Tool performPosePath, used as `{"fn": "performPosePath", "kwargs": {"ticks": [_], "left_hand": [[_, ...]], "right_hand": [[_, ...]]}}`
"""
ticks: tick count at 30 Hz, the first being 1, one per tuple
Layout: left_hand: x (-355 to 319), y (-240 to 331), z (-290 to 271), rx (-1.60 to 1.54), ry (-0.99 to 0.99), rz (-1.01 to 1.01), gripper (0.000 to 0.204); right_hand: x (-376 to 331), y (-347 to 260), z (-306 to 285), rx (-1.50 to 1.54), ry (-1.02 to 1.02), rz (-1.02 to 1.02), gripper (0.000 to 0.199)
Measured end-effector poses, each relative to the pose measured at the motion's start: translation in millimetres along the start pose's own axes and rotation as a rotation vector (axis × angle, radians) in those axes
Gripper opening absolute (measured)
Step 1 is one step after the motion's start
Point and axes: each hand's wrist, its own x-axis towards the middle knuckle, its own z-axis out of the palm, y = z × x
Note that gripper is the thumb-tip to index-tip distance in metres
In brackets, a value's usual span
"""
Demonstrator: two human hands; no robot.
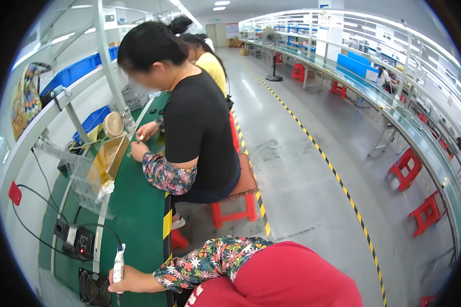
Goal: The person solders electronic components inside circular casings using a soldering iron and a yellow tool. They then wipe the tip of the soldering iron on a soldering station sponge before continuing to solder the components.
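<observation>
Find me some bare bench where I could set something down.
The green bench is bare between the white-handled tool in your right hand, the co-worker's floral sleeve and the striped edge tape. It's crowded around the black fan, control box and cable.

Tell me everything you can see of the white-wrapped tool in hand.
The white-wrapped tool is slim and pen-like, covered in what looks like crinkled white tape or paper. A black cord leaves its upper end and arches to the left. It stands nearly upright in the grip of the right hand, over the green bench and just right of a black fan. A narrow shaft shows below the hand; whether its end touches anything cannot be told.
</observation>
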Motion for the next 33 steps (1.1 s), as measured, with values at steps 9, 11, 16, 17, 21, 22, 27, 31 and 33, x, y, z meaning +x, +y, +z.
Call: {"fn": "performPosePath", "kwargs": {"ticks": [9, 11, 16, 17, 21, 22, 27, 31, 33], "left_hand": [[11, -21, 0, 0.063, 0.105, -0.288, 0.013], [14, -13, 2, -0.011, 0.18, -0.237, 0.014], [45, 47, 12, -0.878, -0.037, -0.524, 0.043], [52, 51, 21, -1.082, -0.068, -0.608, 0.047], [96, 76, 20, -1.666, -0.176, -0.845, 0.053], [104, 80, 14, -1.676, -0.249, -0.802, 0.048], [127, 96, 21, -1.599, -0.347, -0.619, 0.033], [128, 86, 44, -1.672, -0.305, -0.559, 0.028], [128, 86, 45, -1.727, -0.299, -0.661, 0.028]], "right_hand": [[1, 1, -7, -0.359, -0.23, -0.43, 0.022], [-2, -11, -11, -0.56, -0.263, -0.558, 0.022], [15, 3, -22, -0.719, -0.242, -0.864, 0.025], [17, 3, -24, -0.714, -0.249, -0.865, 0.025], [26, 4, -41, -0.926, -0.277, -0.913, 0.02], [30, 1, -45, -0.991, -0.281, -0.988, 0.019], [41, -19, -63, -1.274, -0.298, -1.156, 0.016], [43, -24, -68, -1.278, -0.329, -1.134, 0.012], [42, -28, -74, -1.215, -0.291, -1.018, 0.013]]}}
